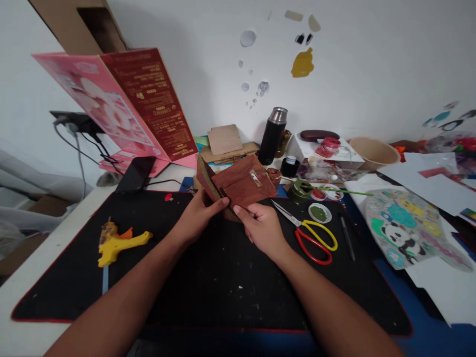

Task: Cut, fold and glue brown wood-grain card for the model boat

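Above the middle of the black mat, both hands hold a reddish-brown painted cardboard piece (pixel 241 182) made of joined panels. My left hand (pixel 199 214) pinches its lower left part, thumb on the inner side near the join. My right hand (pixel 262 225) grips the lower edge with thumb and fingers. A small pale, torn-looking patch shows on the right panel. The left panel stands at an angle with a greenish-brown edge. Fingers behind the cardboard are partly hidden. Scissors (pixel 316 237) with yellow and red handles lie right of my right hand.
A yellow glue gun (pixel 121 243) lies on the mat's (pixel 223 287) left side. Behind are a phone (pixel 136 173), a black flask (pixel 272 136), an open green paint jar (pixel 300 191) and a green paint dish (pixel 320 213). A pen (pixel 347 236) and a panda-decorated sheet (pixel 405 230) lie right.
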{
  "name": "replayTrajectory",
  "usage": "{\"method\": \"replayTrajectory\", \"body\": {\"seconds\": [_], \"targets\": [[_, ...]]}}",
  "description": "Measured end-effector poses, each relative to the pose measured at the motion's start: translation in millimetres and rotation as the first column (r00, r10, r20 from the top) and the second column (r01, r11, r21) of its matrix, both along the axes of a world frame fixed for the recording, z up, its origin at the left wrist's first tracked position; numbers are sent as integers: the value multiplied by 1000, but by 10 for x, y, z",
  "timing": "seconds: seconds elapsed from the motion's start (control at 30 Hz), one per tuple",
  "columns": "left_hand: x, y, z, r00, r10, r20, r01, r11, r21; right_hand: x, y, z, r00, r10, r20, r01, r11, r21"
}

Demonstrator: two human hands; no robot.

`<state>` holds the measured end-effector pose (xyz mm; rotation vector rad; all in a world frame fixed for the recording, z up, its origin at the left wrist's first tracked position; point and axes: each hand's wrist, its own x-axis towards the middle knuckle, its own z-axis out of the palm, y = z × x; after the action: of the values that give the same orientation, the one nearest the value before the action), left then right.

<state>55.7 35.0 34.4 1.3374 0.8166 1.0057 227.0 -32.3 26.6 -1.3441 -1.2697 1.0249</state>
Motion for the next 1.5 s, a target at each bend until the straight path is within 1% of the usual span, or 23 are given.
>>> {"method": "replayTrajectory", "body": {"seconds": [0.17, 0.3, 0.53, 0.73, 0.83, 0.93, 1.07, 1.17, 1.3, 1.4, 1.5], "targets": [[-19, 11, -41, 1000, -2, 24, 4, 999, -53, 0, -4, 4, 1000, 11, -15, -11, 1000, -10], [-33, 25, -66, 1000, -24, 21, 25, 997, -69, 4, -10, 18, 1000, 11, -8, -12, 1000, -26], [-38, 28, -50, 999, -17, 41, 22, 991, -134, 9, 0, 3, 1000, 15, 1, -15, 1000, -20], [-31, 24, -54, 998, -27, 64, 36, 988, -148, 13, -2, 1, 1000, 20, 23, -19, 999, -32], [-30, 17, -42, 999, -17, 41, 22, 991, -131, 18, -2, 1, 999, 14, 45, -13, 999, -34], [-35, 16, -22, 1000, 2, -27, -4, 998, -66, 22, 0, -10, 998, 11, 68, -8, 999, -31], [-35, 22, -25, 998, 12, -57, -13, 1000, -20, 28, 5, -33, 994, 4, 107, -5, 1000, 6], [-16, 18, -49, 999, 23, -41, -24, 1000, -11, 35, 7, -34, 989, -3, 147, -4, 999, 50], [25, -4, -78, 999, 52, 1, -52, 998, -37, 47, 2, -11, 974, -37, 223, 14, 995, 101], [50, -17, -82, 997, 74, 25, -73, 997, -32, 58, 0, 10, 968, -38, 248, 14, 995, 98], [61, -16, -84, 994, 84, 65, -80, 995, -53, 67, 6, 23, 967, -7, 253, -13, 997, 77]]}}
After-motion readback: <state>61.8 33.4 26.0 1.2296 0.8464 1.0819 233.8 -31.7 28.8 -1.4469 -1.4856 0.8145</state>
